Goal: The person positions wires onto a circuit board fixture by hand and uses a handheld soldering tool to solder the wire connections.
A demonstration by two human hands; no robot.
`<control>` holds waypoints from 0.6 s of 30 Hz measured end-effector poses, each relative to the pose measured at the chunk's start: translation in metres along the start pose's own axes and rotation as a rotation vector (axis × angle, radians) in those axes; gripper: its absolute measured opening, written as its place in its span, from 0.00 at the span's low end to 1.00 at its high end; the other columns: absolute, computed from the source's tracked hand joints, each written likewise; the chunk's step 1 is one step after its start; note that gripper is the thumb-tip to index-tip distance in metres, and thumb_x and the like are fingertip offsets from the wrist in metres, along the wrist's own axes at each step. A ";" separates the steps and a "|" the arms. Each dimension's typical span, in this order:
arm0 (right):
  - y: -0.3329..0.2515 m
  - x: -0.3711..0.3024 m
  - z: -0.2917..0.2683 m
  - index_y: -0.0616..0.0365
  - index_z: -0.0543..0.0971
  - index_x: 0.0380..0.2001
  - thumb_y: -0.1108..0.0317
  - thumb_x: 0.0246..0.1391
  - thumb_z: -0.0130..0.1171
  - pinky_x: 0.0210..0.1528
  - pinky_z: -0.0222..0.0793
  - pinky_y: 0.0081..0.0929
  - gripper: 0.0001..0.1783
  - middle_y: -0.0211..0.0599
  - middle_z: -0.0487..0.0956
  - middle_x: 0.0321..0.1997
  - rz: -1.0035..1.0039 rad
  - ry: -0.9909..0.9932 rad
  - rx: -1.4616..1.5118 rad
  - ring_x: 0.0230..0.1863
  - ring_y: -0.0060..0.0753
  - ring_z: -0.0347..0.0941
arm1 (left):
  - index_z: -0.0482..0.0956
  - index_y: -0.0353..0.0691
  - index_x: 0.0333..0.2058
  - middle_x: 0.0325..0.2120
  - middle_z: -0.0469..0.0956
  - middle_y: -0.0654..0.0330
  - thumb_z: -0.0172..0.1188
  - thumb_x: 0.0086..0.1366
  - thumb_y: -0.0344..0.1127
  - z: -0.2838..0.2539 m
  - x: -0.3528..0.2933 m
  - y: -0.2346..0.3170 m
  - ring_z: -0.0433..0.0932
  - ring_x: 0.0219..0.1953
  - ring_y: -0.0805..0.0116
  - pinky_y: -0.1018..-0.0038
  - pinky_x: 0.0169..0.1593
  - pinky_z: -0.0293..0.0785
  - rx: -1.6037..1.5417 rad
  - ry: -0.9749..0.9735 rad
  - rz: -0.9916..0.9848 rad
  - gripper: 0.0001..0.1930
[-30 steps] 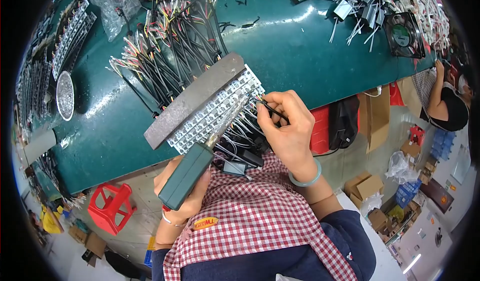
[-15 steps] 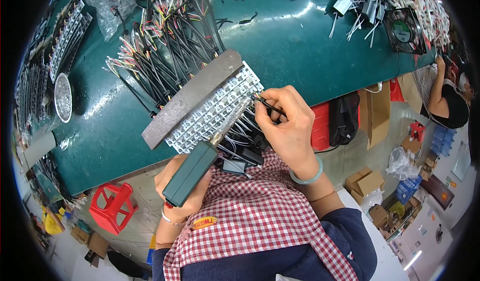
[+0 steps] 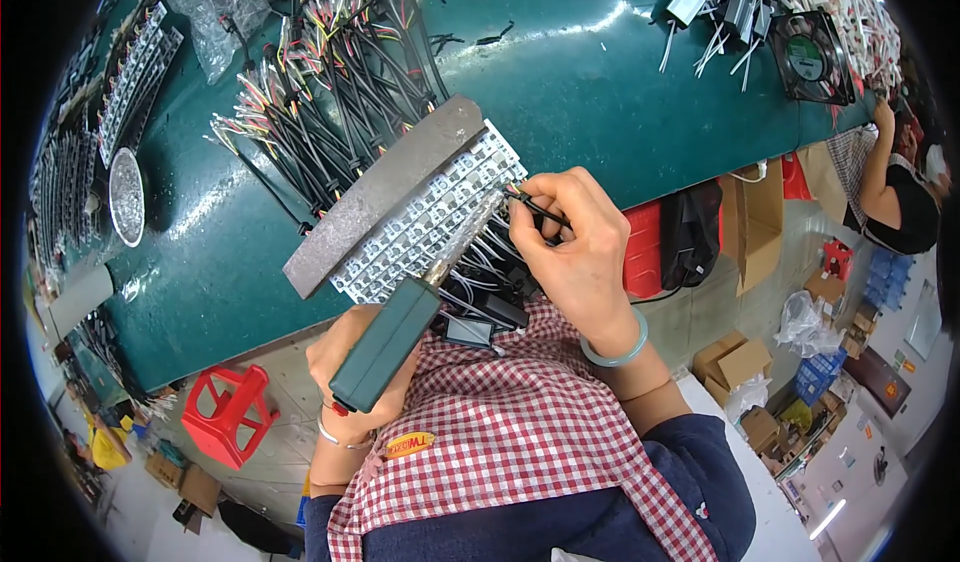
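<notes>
My left hand [image 3: 352, 377] is wrapped round a dark green soldering gun [image 3: 385, 345], whose metal shaft points up and right across a panel of white circuit boards [image 3: 412, 232]. Between thumb and fingers, my right hand [image 3: 580, 242] pinches a black cable [image 3: 543, 211] by its end at the right edge of the panel. The gun's tip comes close to that cable end; whether they touch I cannot tell. A grey metal bar [image 3: 385, 197] lies along the panel's far side. White wires and black boxed parts [image 3: 468, 332] hang at the near edge, by the apron.
Bundles of black cables with stripped coloured ends [image 3: 330, 92] lie beyond the bar on the green table [image 3: 590, 92]. A small oval dish [image 3: 126, 197] stands at left, a fan [image 3: 810, 59] at far right. Another person [image 3: 890, 192] sits at right. A red stool [image 3: 230, 417] stands below.
The soldering gun and my left hand have shifted very slightly up and right. My right hand keeps its pinch on the cable in almost the same place.
</notes>
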State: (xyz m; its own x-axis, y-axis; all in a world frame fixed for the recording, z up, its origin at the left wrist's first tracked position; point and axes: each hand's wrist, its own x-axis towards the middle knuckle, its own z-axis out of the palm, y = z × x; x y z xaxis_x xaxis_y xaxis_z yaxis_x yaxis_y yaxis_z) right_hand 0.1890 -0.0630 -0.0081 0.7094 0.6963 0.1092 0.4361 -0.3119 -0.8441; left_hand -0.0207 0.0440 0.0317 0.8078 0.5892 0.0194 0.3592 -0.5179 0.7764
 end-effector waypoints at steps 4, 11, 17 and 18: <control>-0.001 0.000 -0.001 0.62 0.78 0.33 0.81 0.45 0.67 0.23 0.69 0.21 0.11 0.35 0.75 0.29 0.003 -0.009 -0.008 0.22 0.26 0.73 | 0.82 0.32 0.34 0.25 0.77 0.54 0.70 0.47 0.27 0.001 -0.001 -0.005 0.74 0.21 0.61 0.69 0.27 0.69 0.001 0.037 0.049 0.14; 0.000 0.000 0.000 0.62 0.78 0.33 0.80 0.46 0.67 0.23 0.69 0.21 0.10 0.36 0.76 0.30 0.010 -0.006 -0.001 0.23 0.27 0.74 | 0.84 0.32 0.30 0.29 0.82 0.51 0.69 0.44 0.23 -0.001 -0.005 0.003 0.84 0.29 0.57 0.70 0.33 0.79 0.077 0.121 0.035 0.11; -0.001 0.000 0.000 0.63 0.78 0.33 0.80 0.46 0.66 0.23 0.70 0.21 0.10 0.36 0.76 0.30 0.010 0.003 0.015 0.24 0.27 0.75 | 0.83 0.29 0.31 0.29 0.81 0.50 0.67 0.44 0.22 -0.001 -0.003 0.003 0.84 0.30 0.55 0.69 0.34 0.80 0.020 0.066 0.020 0.11; -0.001 0.000 0.000 0.63 0.78 0.33 0.80 0.46 0.66 0.23 0.70 0.21 0.10 0.36 0.76 0.30 0.016 0.001 0.010 0.24 0.27 0.75 | 0.83 0.29 0.31 0.29 0.81 0.50 0.67 0.44 0.22 -0.001 -0.003 0.002 0.84 0.30 0.55 0.69 0.34 0.80 0.020 0.066 0.019 0.11</control>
State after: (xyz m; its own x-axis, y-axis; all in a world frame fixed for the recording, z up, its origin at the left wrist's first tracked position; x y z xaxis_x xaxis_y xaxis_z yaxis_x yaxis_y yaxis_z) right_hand 0.1883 -0.0623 -0.0075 0.7169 0.6904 0.0965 0.4194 -0.3165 -0.8509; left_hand -0.0229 0.0417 0.0339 0.7823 0.6182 0.0763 0.3535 -0.5416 0.7627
